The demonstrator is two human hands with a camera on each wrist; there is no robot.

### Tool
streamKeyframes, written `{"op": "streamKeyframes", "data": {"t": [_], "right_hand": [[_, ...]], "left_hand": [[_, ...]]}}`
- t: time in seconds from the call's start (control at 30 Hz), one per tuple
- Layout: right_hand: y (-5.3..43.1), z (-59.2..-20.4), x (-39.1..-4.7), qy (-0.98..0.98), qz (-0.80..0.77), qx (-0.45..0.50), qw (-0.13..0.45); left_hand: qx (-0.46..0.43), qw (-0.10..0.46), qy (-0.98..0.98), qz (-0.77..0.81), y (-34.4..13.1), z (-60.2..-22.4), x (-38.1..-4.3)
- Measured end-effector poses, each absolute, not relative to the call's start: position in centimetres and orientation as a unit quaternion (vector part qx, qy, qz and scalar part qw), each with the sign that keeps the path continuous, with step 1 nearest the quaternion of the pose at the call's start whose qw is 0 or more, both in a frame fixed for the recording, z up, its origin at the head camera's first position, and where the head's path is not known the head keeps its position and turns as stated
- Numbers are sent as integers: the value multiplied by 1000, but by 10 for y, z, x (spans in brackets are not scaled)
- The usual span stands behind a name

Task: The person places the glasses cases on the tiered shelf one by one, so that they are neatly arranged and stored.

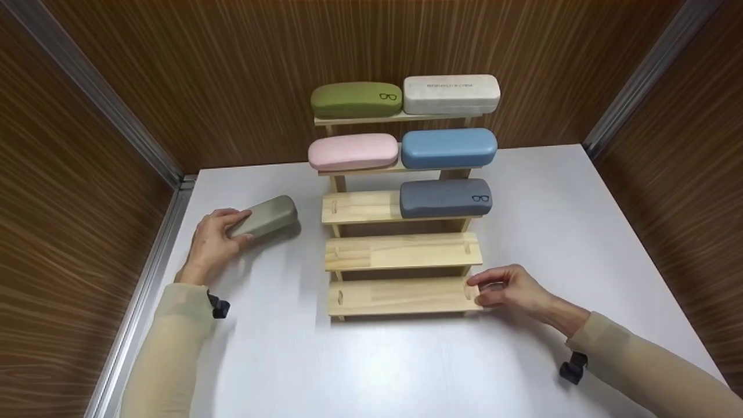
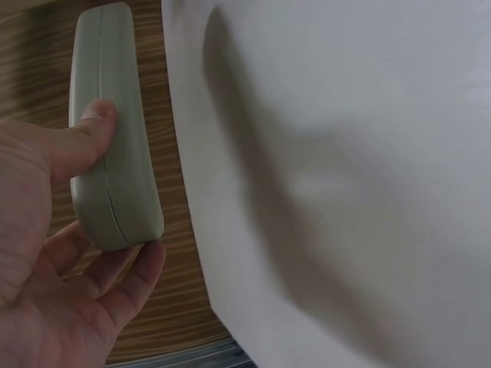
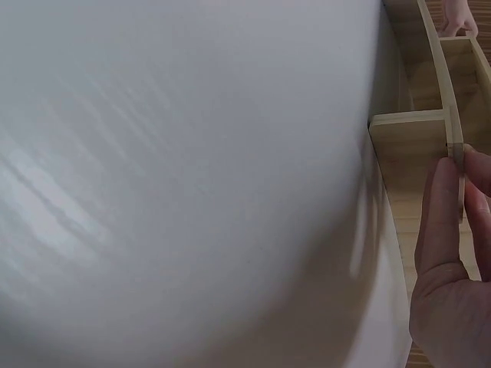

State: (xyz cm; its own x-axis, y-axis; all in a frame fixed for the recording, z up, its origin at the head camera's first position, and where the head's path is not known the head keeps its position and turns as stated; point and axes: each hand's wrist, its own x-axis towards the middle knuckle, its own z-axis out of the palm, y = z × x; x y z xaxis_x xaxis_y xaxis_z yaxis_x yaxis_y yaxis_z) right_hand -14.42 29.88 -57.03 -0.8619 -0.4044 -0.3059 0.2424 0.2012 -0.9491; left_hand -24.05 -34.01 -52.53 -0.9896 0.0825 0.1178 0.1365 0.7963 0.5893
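My left hand (image 1: 216, 241) holds a grey-green glasses case (image 1: 268, 217), with the thumb on one long side and the fingers around its near end. Its shadow falls apart from it on the table in the left wrist view, where the case (image 2: 116, 153) shows a closed seam. To the right, my right hand (image 1: 518, 291) pinches the right end of the lowest board of a stepped wooden rack (image 1: 406, 296). In the right wrist view, the thumb and fingers of this hand (image 3: 453, 299) lie on opposite faces of the board end.
On the rack's upper tiers sit a green case (image 1: 354, 100), a white case (image 1: 451, 94), a pink case (image 1: 353, 152), a blue case (image 1: 449, 148) and a dark grey case (image 1: 444, 198). A white table (image 1: 383, 366) lies beneath, with wood-grained walls (image 1: 261, 75) around it.
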Motion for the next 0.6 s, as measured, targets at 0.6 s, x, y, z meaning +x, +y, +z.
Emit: {"op": "streamKeyframes", "data": {"t": [0.6], "right_hand": [[299, -570, -144, 737, -624, -57, 253]], "left_hand": [[-107, 77, -940, -313, -329, -480, -223]]}}
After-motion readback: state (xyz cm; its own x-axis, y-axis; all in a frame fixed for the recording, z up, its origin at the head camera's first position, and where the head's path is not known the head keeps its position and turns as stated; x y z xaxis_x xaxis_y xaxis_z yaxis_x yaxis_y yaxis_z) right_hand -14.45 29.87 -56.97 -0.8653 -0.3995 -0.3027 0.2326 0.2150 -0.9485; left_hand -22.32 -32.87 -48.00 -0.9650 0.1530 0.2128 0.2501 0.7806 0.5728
